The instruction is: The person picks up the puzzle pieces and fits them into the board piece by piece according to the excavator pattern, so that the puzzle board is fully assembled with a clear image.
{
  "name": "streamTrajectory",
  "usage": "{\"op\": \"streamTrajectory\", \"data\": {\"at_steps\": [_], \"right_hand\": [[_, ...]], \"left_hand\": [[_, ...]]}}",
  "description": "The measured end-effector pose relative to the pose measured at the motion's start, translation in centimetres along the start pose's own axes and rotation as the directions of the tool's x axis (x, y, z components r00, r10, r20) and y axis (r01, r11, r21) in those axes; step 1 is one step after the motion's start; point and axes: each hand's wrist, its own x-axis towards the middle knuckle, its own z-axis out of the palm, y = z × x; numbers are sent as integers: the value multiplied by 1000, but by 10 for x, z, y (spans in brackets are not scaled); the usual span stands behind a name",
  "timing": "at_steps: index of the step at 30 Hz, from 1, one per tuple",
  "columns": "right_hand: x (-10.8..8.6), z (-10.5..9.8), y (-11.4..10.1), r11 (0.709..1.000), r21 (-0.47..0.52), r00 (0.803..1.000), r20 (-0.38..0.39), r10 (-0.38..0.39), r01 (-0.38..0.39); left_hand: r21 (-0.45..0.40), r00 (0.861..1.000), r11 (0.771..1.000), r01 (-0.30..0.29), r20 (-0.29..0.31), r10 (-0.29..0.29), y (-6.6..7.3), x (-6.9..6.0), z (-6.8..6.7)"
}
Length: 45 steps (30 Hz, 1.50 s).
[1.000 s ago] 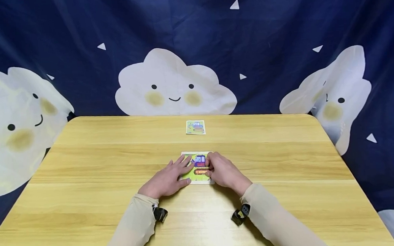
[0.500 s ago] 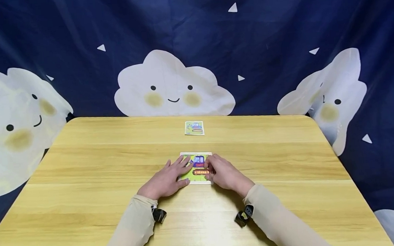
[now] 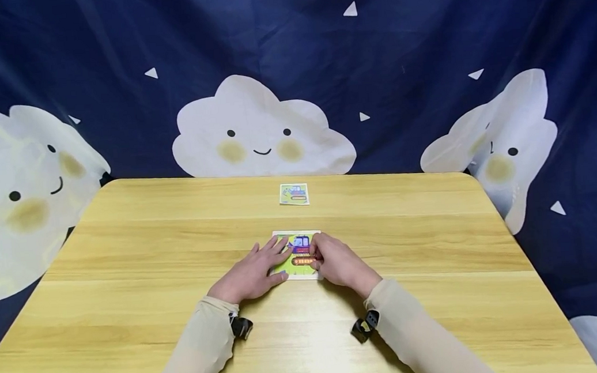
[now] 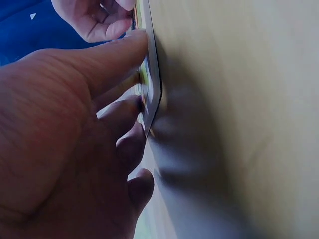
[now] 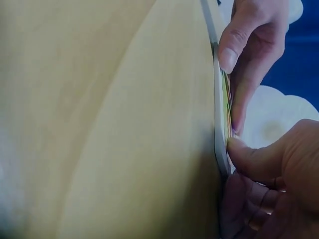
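On the table lies a puzzle board [image 3: 300,272] with a white border and a picture of a purple vehicle on orange tracks against yellow-green. My left hand [image 3: 249,271] rests on its left part with fingers spread fairly straight. At its right side my right hand [image 3: 341,263] bends its fingers, thumb and forefinger gripping the right part of the board. Whether they pinch a single piece is hidden. In the right wrist view, the right thumb [image 5: 249,158] touches the picture near the board's pale edge [image 5: 218,109]. The left thumb [image 4: 124,52] presses the board in the left wrist view.
Farther back on the wooden table [image 3: 177,229] lies a small card [image 3: 294,194] with a similar vehicle picture. A dark blue curtain [image 3: 398,46] with smiling white clouds hangs behind the table's far edge. Each wrist wears a black camera strap [image 3: 242,327].
Both hands stay at the board. The right wrist turns slightly outward, then back, while its fingers shift a little on the right part. The head view shifts slightly.
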Motion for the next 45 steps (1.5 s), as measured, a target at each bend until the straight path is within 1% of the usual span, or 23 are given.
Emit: {"op": "streamTrajectory", "data": {"at_steps": [5, 8, 11, 15, 17, 19, 24, 27, 30, 35, 40, 45], "right_hand": [[0, -1, -1, 1000, -19, 1000, 2, -13, 13], [-2, -3, 2, 999, -20, 999, 6, -36, 36], [-5, -3, 5, 991, -70, 993, 18, -115, 116], [-10, -4, 6, 955, -170, 970, 24, -242, 243], [-12, -5, 7, 943, -194, 962, 18, -274, 272], [-12, -5, 8, 938, -197, 957, 10, -289, 286], [-9, -5, 10, 933, -206, 954, 6, -301, 296], [-9, -4, 11, 935, -221, 959, 15, -282, 278], [-10, -5, 11, 943, -221, 968, 36, -249, 251], [-9, -7, 10, 949, -212, 972, 60, -225, 233], [-3, -10, 8, 952, -206, 974, 53, -220, 226], [2, -10, 9, 948, -221, 973, 47, -226, 230]], "left_hand": [[-7, 1000, 1000, -7, -4, 7, 0, 0, 0], [-8, 1000, 1000, -21, -11, 21, 0, 1, 0], [-6, 1000, 1000, -26, -10, 26, 0, 1, 1], [0, 1000, 1000, -23, -7, 23, 0, 2, 0], [1, 1000, 1000, -24, -5, 24, 0, 3, 0], [3, 1000, 1000, -23, -4, 23, 1, 3, 0], [10, 1000, 1000, -12, 0, 12, 2, 3, -1], [10, 1000, 1000, -8, 1, 8, 1, 3, -1], [0, 1000, 1000, -7, -2, 7, 1, 4, 0], [-3, 1000, 1000, -4, 0, 4, 2, 6, 0], [17, 1000, 1000, -7, -1, 7, 1, 6, -2], [35, 1000, 999, 2, 3, -2, 0, 3, -1]]}}
